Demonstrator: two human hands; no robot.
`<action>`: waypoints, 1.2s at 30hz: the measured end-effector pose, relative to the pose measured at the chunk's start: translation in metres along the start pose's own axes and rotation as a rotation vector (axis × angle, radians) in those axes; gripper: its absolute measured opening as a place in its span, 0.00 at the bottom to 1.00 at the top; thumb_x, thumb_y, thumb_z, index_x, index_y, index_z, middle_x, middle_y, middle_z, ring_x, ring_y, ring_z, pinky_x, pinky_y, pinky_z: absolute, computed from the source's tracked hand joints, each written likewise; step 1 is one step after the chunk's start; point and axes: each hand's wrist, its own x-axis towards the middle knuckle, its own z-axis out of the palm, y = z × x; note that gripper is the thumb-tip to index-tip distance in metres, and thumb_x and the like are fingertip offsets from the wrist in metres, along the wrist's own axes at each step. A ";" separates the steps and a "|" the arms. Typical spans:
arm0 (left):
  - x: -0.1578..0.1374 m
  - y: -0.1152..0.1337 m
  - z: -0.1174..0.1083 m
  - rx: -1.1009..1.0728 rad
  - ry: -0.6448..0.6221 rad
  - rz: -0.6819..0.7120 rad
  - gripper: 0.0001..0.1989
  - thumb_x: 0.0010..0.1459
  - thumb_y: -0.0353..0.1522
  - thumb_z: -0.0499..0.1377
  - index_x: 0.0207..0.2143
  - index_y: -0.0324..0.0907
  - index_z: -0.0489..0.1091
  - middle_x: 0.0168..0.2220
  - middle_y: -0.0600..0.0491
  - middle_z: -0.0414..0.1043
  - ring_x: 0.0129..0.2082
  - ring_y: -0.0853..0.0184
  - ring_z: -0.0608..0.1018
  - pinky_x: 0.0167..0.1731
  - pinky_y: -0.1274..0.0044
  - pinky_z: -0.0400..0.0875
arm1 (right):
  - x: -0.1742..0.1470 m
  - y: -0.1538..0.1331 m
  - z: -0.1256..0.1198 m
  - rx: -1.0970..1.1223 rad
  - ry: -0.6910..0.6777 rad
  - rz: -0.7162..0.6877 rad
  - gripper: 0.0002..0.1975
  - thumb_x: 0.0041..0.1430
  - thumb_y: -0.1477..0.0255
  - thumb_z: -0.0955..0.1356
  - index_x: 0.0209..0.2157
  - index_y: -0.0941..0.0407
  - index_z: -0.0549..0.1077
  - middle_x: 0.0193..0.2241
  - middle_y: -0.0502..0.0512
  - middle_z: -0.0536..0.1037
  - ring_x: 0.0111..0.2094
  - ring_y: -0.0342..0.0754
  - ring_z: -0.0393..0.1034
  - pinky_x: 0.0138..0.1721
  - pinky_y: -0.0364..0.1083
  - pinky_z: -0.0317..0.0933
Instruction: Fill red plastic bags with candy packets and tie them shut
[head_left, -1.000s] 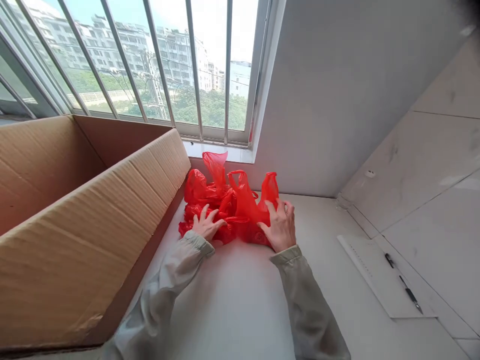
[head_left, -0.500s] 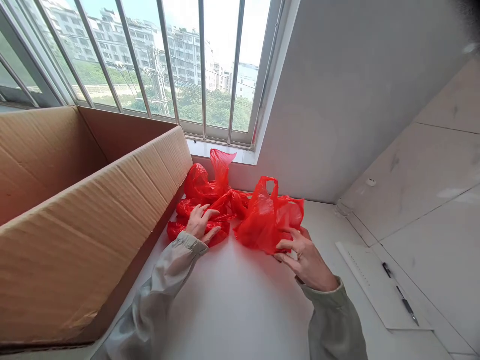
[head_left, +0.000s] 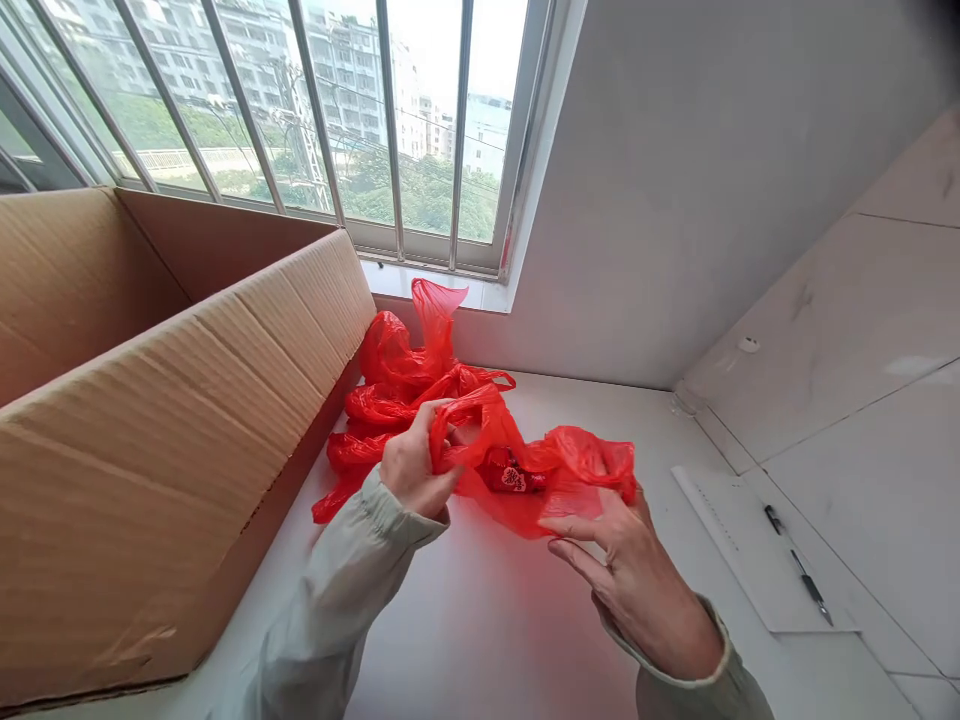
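Head view: both hands are on one thin red bag (head_left: 577, 455), held above the white desk (head_left: 465, 640), in front of the person and to the right of a big cardboard box (head_left: 202, 400). The left hand (head_left: 416, 460) is clamped on the bag's left side, at a handle loop, its fingers partly hidden by the plastic and its thumb below. The right hand (head_left: 626, 550) has its grip closed on the bag's right side, the thumb and a finger near its lower edge, other fingers partly hidden behind the plastic. Between the hands, in the bag, shows a dark red packet (head_left: 514, 472) with a pale label bearing characters; what it contains I cannot tell.

More red bags (head_left: 397, 350) lie crumpled together just beside the box, behind and to the left of the left hand. Well off to the right, near the tiled wall (head_left: 847, 420), a sheet of paper (head_left: 742, 570) lies on the desk with a pen (head_left: 811, 588) and a black cap (head_left: 772, 520) on it. A barred window (head_left: 427, 130) is beyond the box.
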 end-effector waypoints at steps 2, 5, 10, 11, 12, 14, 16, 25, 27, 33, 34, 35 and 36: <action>-0.003 -0.001 -0.019 -0.113 -0.060 -0.015 0.23 0.51 0.38 0.57 0.50 0.41 0.63 0.28 0.55 0.71 0.27 0.65 0.76 0.30 0.75 0.74 | -0.006 0.005 -0.005 -0.030 0.079 0.067 0.10 0.59 0.66 0.69 0.37 0.38 0.82 0.47 0.59 0.72 0.57 0.68 0.56 0.51 0.66 0.61; -0.012 0.001 -0.039 -0.300 -0.144 -0.035 0.20 0.51 0.38 0.60 0.46 0.42 0.65 0.28 0.54 0.70 0.27 0.66 0.74 0.25 0.78 0.71 | -0.013 0.009 -0.011 -0.078 0.115 0.071 0.10 0.60 0.62 0.67 0.34 0.37 0.82 0.42 0.60 0.73 0.51 0.67 0.62 0.47 0.66 0.61; -0.019 0.008 -0.045 -0.405 -0.253 -0.075 0.15 0.50 0.35 0.63 0.41 0.43 0.68 0.29 0.55 0.68 0.28 0.67 0.72 0.28 0.76 0.69 | -0.014 0.012 -0.010 -0.062 -0.003 -0.025 0.08 0.55 0.67 0.70 0.35 0.42 0.80 0.42 0.57 0.76 0.50 0.64 0.66 0.47 0.62 0.64; -0.020 0.011 -0.044 -0.424 -0.266 -0.075 0.14 0.51 0.34 0.63 0.41 0.43 0.68 0.30 0.55 0.67 0.28 0.67 0.72 0.29 0.77 0.69 | -0.013 0.011 -0.008 -0.028 -0.027 -0.034 0.11 0.53 0.69 0.70 0.39 0.43 0.79 0.43 0.57 0.76 0.49 0.63 0.67 0.46 0.60 0.66; -0.022 0.014 -0.042 -0.451 -0.279 -0.066 0.12 0.51 0.33 0.63 0.40 0.43 0.68 0.31 0.55 0.67 0.29 0.68 0.72 0.30 0.77 0.69 | -0.011 0.008 -0.006 0.015 -0.038 -0.028 0.17 0.51 0.70 0.71 0.45 0.45 0.76 0.45 0.57 0.75 0.48 0.62 0.69 0.45 0.58 0.67; -0.028 0.021 -0.036 -0.537 -0.326 -0.041 0.11 0.53 0.32 0.63 0.39 0.43 0.67 0.34 0.54 0.68 0.33 0.68 0.73 0.33 0.77 0.71 | -0.004 -0.002 0.001 0.119 -0.038 0.019 0.30 0.48 0.70 0.71 0.56 0.48 0.68 0.50 0.59 0.73 0.45 0.59 0.72 0.40 0.54 0.69; -0.037 0.027 -0.028 -0.641 -0.448 -0.004 0.11 0.55 0.33 0.63 0.41 0.43 0.68 0.38 0.52 0.70 0.37 0.66 0.75 0.38 0.76 0.73 | 0.006 -0.016 0.012 0.253 -0.057 0.015 0.30 0.49 0.68 0.70 0.56 0.50 0.66 0.51 0.59 0.73 0.39 0.55 0.73 0.34 0.50 0.69; -0.019 -0.028 -0.054 0.324 -0.421 0.014 0.16 0.60 0.29 0.57 0.51 0.44 0.66 0.50 0.49 0.71 0.52 0.60 0.73 0.55 0.69 0.68 | 0.091 0.009 0.041 0.343 0.321 0.117 0.14 0.53 0.61 0.64 0.21 0.55 0.69 0.17 0.51 0.73 0.19 0.45 0.62 0.23 0.44 0.56; -0.005 -0.059 -0.060 0.520 -0.382 -0.116 0.18 0.56 0.25 0.60 0.50 0.39 0.67 0.52 0.43 0.68 0.57 0.52 0.67 0.57 0.59 0.64 | 0.114 0.023 0.029 0.330 0.402 0.141 0.16 0.53 0.58 0.64 0.25 0.56 0.72 0.21 0.54 0.77 0.22 0.48 0.66 0.26 0.45 0.58; 0.014 -0.117 -0.050 0.793 -0.535 -0.257 0.13 0.64 0.35 0.60 0.49 0.39 0.69 0.52 0.46 0.68 0.53 0.56 0.71 0.52 0.59 0.68 | 0.167 0.031 -0.006 0.229 0.512 0.105 0.16 0.54 0.58 0.64 0.26 0.56 0.73 0.23 0.55 0.77 0.24 0.48 0.65 0.29 0.46 0.56; 0.013 -0.120 -0.049 0.796 -0.580 -0.240 0.13 0.64 0.35 0.60 0.48 0.39 0.70 0.51 0.46 0.69 0.51 0.57 0.72 0.51 0.60 0.69 | 0.172 0.032 -0.006 0.207 0.511 0.098 0.15 0.54 0.59 0.64 0.26 0.56 0.73 0.22 0.56 0.77 0.24 0.48 0.65 0.29 0.46 0.56; 0.013 -0.122 -0.048 0.791 -0.623 -0.218 0.12 0.64 0.35 0.60 0.48 0.39 0.70 0.50 0.47 0.69 0.51 0.57 0.73 0.50 0.61 0.70 | 0.176 0.033 -0.005 0.188 0.505 0.094 0.14 0.53 0.60 0.64 0.25 0.56 0.73 0.22 0.56 0.77 0.24 0.48 0.64 0.29 0.46 0.55; 0.012 -0.124 -0.047 0.779 -0.661 -0.193 0.12 0.64 0.35 0.60 0.48 0.39 0.70 0.50 0.47 0.70 0.50 0.58 0.73 0.50 0.61 0.71 | 0.178 0.034 -0.003 0.172 0.492 0.094 0.14 0.53 0.61 0.64 0.24 0.55 0.73 0.21 0.56 0.76 0.23 0.48 0.64 0.29 0.47 0.55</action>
